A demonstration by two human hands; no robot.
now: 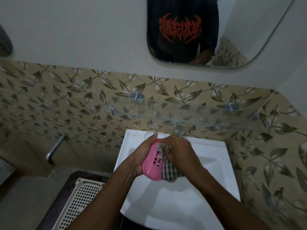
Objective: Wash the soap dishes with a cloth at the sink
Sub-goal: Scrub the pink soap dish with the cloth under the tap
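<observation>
Over the white sink (216,171) my left hand (142,155) grips a pink soap dish (152,165) with square drain holes, held on edge. My right hand (181,150) presses a checked cloth (168,171) against the dish's inner face; the cloth hangs down below the dish. My right fingers look blurred. The tap (178,130) stands at the sink's back edge, just behind my hands.
A glass shelf (191,117) on metal mounts runs above the sink. A white perforated plastic basket (79,201) sits low at the left. A metal pipe (54,148) sticks out of the leaf-patterned tile wall. A mirror (232,30) hangs above.
</observation>
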